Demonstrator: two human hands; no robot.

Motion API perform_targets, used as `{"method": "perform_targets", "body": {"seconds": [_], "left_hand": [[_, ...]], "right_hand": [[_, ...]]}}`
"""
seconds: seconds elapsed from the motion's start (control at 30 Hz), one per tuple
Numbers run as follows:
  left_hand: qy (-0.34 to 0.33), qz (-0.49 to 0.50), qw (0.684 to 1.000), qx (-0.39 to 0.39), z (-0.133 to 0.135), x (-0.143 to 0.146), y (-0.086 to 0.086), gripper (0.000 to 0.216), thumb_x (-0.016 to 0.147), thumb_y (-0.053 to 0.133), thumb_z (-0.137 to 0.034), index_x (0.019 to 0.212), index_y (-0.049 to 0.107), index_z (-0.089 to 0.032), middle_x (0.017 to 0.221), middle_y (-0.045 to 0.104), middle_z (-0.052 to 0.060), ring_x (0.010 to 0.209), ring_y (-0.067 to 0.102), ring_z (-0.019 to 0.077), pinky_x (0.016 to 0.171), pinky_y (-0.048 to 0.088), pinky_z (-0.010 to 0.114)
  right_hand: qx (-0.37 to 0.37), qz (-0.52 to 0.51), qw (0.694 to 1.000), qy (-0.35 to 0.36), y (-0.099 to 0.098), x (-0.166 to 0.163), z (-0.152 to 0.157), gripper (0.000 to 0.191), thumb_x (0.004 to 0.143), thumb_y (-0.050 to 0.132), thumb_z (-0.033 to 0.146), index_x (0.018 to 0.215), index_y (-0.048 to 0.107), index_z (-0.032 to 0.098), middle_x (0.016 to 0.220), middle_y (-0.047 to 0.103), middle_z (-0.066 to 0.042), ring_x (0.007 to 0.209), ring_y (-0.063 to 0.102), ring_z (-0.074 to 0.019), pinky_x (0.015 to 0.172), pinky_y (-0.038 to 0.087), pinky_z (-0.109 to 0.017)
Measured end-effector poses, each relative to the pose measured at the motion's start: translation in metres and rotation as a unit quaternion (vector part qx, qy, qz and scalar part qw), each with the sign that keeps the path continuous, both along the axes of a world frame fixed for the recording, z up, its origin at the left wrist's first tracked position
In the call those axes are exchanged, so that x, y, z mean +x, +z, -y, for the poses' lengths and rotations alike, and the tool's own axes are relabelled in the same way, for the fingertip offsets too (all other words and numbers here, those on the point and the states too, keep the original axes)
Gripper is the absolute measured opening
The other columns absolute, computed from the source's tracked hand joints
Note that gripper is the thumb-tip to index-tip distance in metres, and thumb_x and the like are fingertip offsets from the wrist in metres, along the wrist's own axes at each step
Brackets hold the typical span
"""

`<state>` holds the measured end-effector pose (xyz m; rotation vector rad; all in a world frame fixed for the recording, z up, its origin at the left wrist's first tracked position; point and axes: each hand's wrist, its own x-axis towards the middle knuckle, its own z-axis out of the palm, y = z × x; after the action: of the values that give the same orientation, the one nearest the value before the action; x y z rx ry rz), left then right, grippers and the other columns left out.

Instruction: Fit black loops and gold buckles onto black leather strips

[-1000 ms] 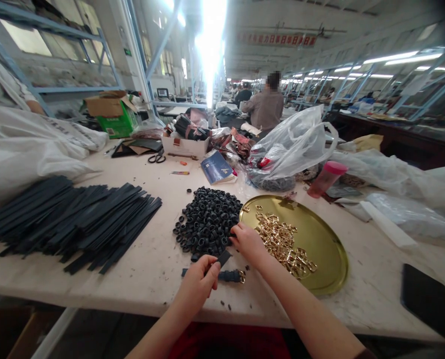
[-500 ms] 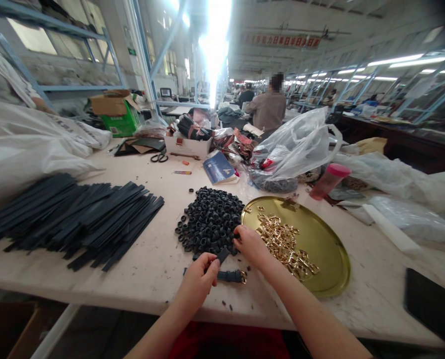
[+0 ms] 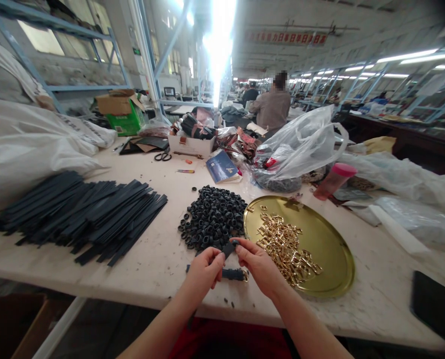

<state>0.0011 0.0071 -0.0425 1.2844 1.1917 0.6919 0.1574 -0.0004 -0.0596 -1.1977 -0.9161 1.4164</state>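
My left hand [image 3: 203, 271] is closed in a pinch on the end of a black strap [image 3: 227, 248] near the table's front edge. My right hand [image 3: 257, 264] is closed too, pinching a small black loop [image 3: 235, 243] at the tip of that strap. Under both hands lies a finished strap with a gold buckle [image 3: 235, 274]. Just beyond my fingers is a heap of black loops [image 3: 215, 217]. To its right a round gold tray [image 3: 330, 249] carries several gold buckles [image 3: 285, 247].
A big pile of black straps [image 3: 83, 214] covers the table's left. Scissors [image 3: 163, 156], a white box [image 3: 191, 144], a blue booklet [image 3: 222, 167], plastic bags [image 3: 300, 144] and a pink bottle [image 3: 332, 180] lie farther back. A dark phone [image 3: 437, 309] rests at the right. A person [image 3: 272, 107] stands far off.
My right hand has left the loop heap and come back to the strap tip with a loop. My left hand lifted the strap end slightly.
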Motion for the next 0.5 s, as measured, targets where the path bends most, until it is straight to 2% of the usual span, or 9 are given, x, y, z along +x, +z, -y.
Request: {"method": "perform_targets", "body": {"seconds": [0.1,0.23,0.37,0.43,0.5], "left_hand": [[-0.013,0.072,0.991,-0.109,0.003,0.001,-0.001,0.030,0.074,0.047,-0.047,0.069,0.045,-0.017,0.039,0.039,-0.009,0.032,0.027,0.0040,0.033,0.018,0.015],[-0.021,0.116,0.981,-0.157,0.004,0.001,-0.002,0.030,0.072,0.049,-0.046,0.067,0.046,-0.016,0.038,0.035,-0.010,0.031,0.022,0.0023,0.033,0.015,0.015],[-0.003,0.061,0.991,-0.122,0.001,0.003,-0.004,0.030,0.073,0.048,-0.046,0.068,0.045,-0.017,0.039,0.039,-0.009,0.032,0.027,0.0035,0.033,0.019,0.015],[-0.002,0.007,0.997,-0.071,0.000,0.005,-0.007,0.029,0.073,0.047,-0.045,0.067,0.045,-0.017,0.040,0.041,-0.008,0.032,0.031,0.0046,0.033,0.021,0.016],[-0.001,-0.043,0.999,-0.017,0.000,0.007,-0.010,0.027,0.074,0.045,-0.043,0.067,0.046,-0.017,0.040,0.043,-0.008,0.031,0.033,0.0054,0.033,0.024,0.017]], "right_hand": [[0.003,-0.024,1.000,-0.020,0.000,-0.007,0.003,0.032,0.068,0.063,0.033,0.096,0.064,0.019,0.065,0.056,0.003,0.057,0.045,-0.0094,0.057,0.037,-0.023],[0.009,0.007,0.999,-0.041,0.005,-0.014,0.007,0.029,0.066,0.063,0.030,0.092,0.063,0.019,0.073,0.062,0.001,0.061,0.050,-0.0107,0.061,0.040,-0.025],[-0.009,-0.043,0.998,-0.034,0.006,-0.018,0.008,0.031,0.067,0.061,0.028,0.097,0.059,0.019,0.086,0.066,-0.002,0.072,0.056,-0.0130,0.071,0.042,-0.028],[-0.024,-0.094,0.994,-0.041,0.004,-0.020,0.007,0.029,0.072,0.057,0.037,0.095,0.059,0.019,0.088,0.066,-0.004,0.077,0.057,-0.0151,0.073,0.043,-0.030],[-0.033,-0.120,0.991,-0.056,0.000,-0.022,0.005,0.031,0.072,0.055,0.046,0.084,0.061,0.018,0.080,0.066,-0.004,0.073,0.058,-0.0152,0.069,0.044,-0.030]]}}
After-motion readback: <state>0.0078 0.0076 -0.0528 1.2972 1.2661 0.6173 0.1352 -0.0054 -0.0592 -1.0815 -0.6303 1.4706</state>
